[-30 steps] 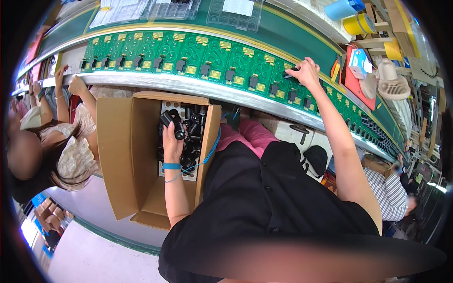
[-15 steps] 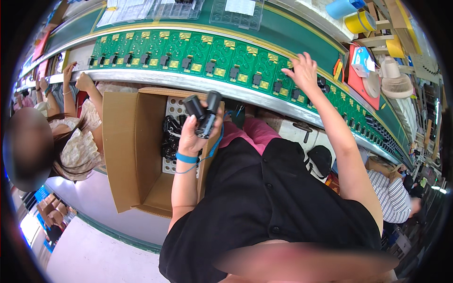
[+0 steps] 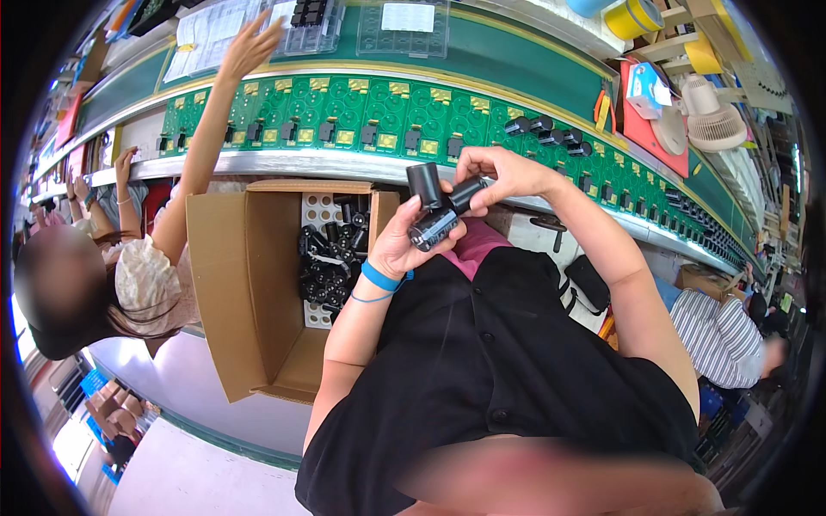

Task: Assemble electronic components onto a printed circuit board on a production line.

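My left hand (image 3: 396, 245), a blue band at its wrist, is closed around black cylindrical capacitors: one stands upright (image 3: 423, 185) and another lies tilted across the fingers (image 3: 435, 227). My right hand (image 3: 514, 175) pinches a third capacitor (image 3: 467, 194) by its end, right beside those in my left. Both hands are in front of the rail, above my lap. Beyond them runs a row of green circuit boards (image 3: 379, 105) with small black parts and gold pads. Several capacitors (image 3: 551, 136) stand on boards just past my right hand.
An open cardboard box (image 3: 277, 292) at my left holds loose capacitors (image 3: 327, 271) on a white perforated tray. A metal rail (image 3: 301, 162) edges the line. At left, a co-worker's arm (image 3: 211, 129) reaches across the boards toward a clear tray (image 3: 323, 39). A beige fan (image 3: 714, 116) stands far right.
My right hand has come back from the boards to the capacitors and grips one. My left hand has moved right. The co-worker's arm has stretched out over the line.
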Demonstrator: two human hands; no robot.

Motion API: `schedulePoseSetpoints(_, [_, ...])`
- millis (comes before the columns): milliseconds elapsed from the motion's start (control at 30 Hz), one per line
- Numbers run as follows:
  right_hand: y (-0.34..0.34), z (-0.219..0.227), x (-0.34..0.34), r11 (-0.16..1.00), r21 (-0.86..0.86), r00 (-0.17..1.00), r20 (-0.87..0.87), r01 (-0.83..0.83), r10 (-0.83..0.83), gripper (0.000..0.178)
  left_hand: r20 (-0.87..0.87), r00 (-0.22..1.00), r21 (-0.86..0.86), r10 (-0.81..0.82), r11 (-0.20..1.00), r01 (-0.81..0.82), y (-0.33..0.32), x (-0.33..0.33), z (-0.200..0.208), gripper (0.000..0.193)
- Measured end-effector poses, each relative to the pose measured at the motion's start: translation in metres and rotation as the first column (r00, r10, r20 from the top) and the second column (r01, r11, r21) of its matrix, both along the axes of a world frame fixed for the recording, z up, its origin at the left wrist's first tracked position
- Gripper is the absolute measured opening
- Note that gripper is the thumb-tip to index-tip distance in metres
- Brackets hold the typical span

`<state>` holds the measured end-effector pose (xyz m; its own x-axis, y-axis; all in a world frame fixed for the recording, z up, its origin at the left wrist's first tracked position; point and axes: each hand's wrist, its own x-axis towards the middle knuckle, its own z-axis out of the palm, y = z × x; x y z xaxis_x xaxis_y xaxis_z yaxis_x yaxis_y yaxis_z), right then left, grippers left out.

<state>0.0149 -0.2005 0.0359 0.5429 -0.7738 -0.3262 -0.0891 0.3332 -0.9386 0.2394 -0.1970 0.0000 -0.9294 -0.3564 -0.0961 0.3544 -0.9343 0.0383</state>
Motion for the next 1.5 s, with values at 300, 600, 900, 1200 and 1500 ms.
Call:
schedulePoseSetpoints(300, [0.007, 0.032, -0.012, 0.89, 0.006, 0.789, -0.458, -0.457, 0.409, 0.062, 0.247, 0.969, -0.085, -0.015, 0.996, 0.037, 0.005, 0.0, 0.002, 0.041])
schedulePoseSetpoints(600, [0.012, 0.016, -0.058, 0.982, 0.152, 0.991, -0.081, 0.114, -0.103, 0.048, 0.474, 0.863, -0.328, 0.172, 0.945, -0.008, -0.006, 0.007, -0.004, 0.027])
schedulePoseSetpoints(900, [-0.038, -0.053, -0.107, 0.891, -0.447, 0.625, -0.672, 0.086, -0.397, 0.015, 0.581, 0.776, -0.455, 0.246, 0.889, 0.059, -0.002, -0.004, -0.018, 0.025])
schedulePoseSetpoints(1200, [-0.052, -0.087, -0.108, 0.92, -0.386, 0.419, -0.847, -0.064, -0.326, 0.023, 0.587, 0.763, -0.466, 0.27, 0.884, 0.045, -0.008, -0.006, -0.019, 0.026])
schedulePoseSetpoints(1500, [-0.068, -0.073, -0.103, 0.979, -0.179, 0.346, -0.929, -0.1, -0.135, 0.027, 0.625, 0.728, -0.485, 0.283, 0.871, 0.077, -0.012, -0.006, -0.023, 0.028])
